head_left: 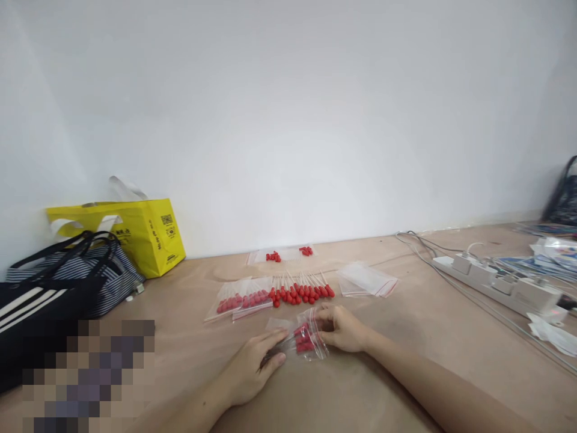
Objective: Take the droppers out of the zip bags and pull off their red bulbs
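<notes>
A clear zip bag (316, 355) with several red-headed sticks (303, 338) in it lies between my hands, its zip edge to the right. My right hand (341, 328) pinches that zip edge. My left hand (256, 365) is closed on the bag's other end, its thumb and fingers around the sticks' pale shafts. Just beyond my hands lies a row of loose red-headed sticks (302, 293), heads towards me. Left of the row are filled bags (229, 304) of the same sticks. Flat clear bags (366, 280) with red zip lines lie to its right.
Near the wall lies another bag with red-headed pieces (273, 257). On the left stand a yellow bag (155, 240) and a dark striped bag (110, 279). A white power strip (484, 279) with plugs and cables (455, 288) runs along the right of the table (396, 361).
</notes>
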Motion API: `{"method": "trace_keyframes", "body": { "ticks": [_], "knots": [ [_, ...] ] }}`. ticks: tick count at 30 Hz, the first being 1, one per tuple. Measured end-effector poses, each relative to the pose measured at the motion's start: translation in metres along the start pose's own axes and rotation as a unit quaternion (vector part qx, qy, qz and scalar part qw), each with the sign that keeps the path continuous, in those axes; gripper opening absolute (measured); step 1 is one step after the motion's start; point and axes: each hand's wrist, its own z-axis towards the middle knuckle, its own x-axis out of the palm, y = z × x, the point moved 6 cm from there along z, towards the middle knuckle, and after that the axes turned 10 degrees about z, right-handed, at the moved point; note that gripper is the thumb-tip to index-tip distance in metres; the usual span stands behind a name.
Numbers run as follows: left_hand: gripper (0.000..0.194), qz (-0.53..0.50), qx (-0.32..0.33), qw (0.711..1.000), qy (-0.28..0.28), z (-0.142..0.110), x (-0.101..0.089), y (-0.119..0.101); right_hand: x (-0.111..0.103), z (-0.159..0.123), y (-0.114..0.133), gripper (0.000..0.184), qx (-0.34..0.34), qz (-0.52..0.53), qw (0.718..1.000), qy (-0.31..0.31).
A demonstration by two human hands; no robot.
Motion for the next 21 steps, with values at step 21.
{"method": "trace_keyframes", "body": {
  "ticks": [21],
  "knots": [
    [0.036, -0.017, -0.018, 0.999, -0.02, 0.002, 0.001, 0.005, 0.02, -0.001, 0.015, 0.013, 0.024, 0.134, 0.989, 0.062]
  ]
}}
